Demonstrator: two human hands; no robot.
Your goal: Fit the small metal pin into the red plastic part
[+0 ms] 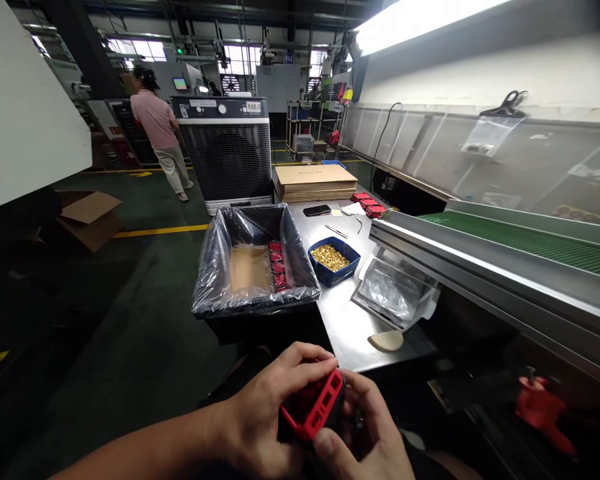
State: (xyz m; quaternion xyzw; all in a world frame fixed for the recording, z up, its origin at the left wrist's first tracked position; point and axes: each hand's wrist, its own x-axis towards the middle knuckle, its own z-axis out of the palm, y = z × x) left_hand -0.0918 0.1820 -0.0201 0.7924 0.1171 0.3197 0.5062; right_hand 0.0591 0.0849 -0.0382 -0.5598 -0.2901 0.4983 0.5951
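At the bottom centre of the frame, the left hand [260,413] reaches in from the lower left, fingers curled over the top of a red and black plastic part [314,405]. The right hand [367,433] cups it from the right, thumb pressed on its lower edge; its other fingers seem tucked behind. Above lie the tabletop [347,327] and a blue tray of brass pieces [333,260].

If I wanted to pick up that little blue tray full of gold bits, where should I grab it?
Probably take the blue tray by its two long walls, coming straight down from above with both hands. It sits flat on the metal table, open on top and heaped with loose gold parts, so it should stay level. The lined box crowds its left side, so slide it right first.
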